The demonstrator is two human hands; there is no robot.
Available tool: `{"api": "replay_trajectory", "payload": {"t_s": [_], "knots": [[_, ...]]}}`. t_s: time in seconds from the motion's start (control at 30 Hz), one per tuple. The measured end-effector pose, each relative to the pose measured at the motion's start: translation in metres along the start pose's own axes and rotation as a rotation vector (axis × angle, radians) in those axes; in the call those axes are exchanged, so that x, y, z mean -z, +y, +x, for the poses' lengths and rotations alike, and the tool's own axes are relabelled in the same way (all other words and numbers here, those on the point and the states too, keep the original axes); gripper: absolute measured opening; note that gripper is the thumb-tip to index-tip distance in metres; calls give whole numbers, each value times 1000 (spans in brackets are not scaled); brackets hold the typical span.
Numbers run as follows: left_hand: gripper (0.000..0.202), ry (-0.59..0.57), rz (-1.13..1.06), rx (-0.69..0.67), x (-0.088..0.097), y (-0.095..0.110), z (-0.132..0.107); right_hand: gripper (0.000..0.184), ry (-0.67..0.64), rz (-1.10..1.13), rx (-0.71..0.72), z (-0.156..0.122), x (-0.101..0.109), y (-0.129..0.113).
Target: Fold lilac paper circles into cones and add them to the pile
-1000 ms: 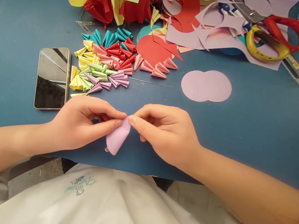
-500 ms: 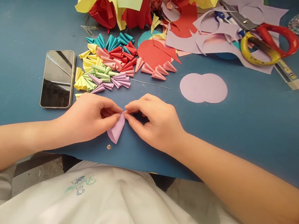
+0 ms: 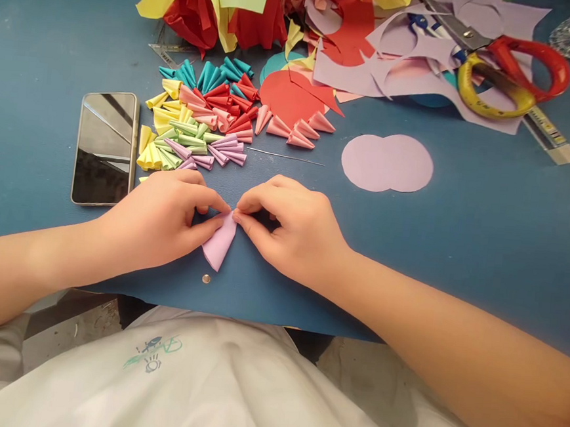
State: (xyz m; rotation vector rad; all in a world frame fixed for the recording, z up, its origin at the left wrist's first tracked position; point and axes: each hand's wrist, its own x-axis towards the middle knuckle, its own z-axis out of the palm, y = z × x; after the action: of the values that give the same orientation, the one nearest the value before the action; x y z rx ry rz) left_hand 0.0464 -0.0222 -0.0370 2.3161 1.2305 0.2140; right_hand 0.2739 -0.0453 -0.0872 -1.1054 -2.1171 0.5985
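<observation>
A lilac paper cone (image 3: 220, 245) hangs point-up between my hands near the table's front edge, its wide end toward me. My left hand (image 3: 166, 214) pinches its left side close to the tip. At the tip's right side, my right hand (image 3: 293, 230) pinches the paper between thumb and index finger. Just below the cone lies a small shiny round piece (image 3: 205, 278). Beyond my hands are several small rolled paper cones (image 3: 199, 111) in yellow, green, lilac, pink, red and teal. A thin metal needle (image 3: 285, 156) lies right of them.
A phone (image 3: 105, 150) lies left of the cones. Overlapping lilac paper circles (image 3: 387, 163) are at right. Scissors (image 3: 503, 76) rest on lilac paper scraps (image 3: 350, 74), near a cutter knife (image 3: 550, 136). Crumpled red and yellow paper (image 3: 192, 19) is piled at the back.
The lilac cone has turned slightly and its wide opening looks flatter now. Both hands keep their pinch near the tip. The whole view has shifted slightly.
</observation>
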Motion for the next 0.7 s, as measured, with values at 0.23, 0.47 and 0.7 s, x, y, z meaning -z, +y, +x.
{"api": "replay_trajectory", "payload": {"t_s": [0.23,0.47,0.7], "knots": [[26,-6,-4,-27,-1,-5,0,18,27,-13,53,1,-3,2],[21,-22,-38,-43,-2,-8,-2,21,-16,-34,113,2,-1,1],[21,-41,-30,-40,-1,-5,0,15,-71,-21,214,1,-1,1]]}}
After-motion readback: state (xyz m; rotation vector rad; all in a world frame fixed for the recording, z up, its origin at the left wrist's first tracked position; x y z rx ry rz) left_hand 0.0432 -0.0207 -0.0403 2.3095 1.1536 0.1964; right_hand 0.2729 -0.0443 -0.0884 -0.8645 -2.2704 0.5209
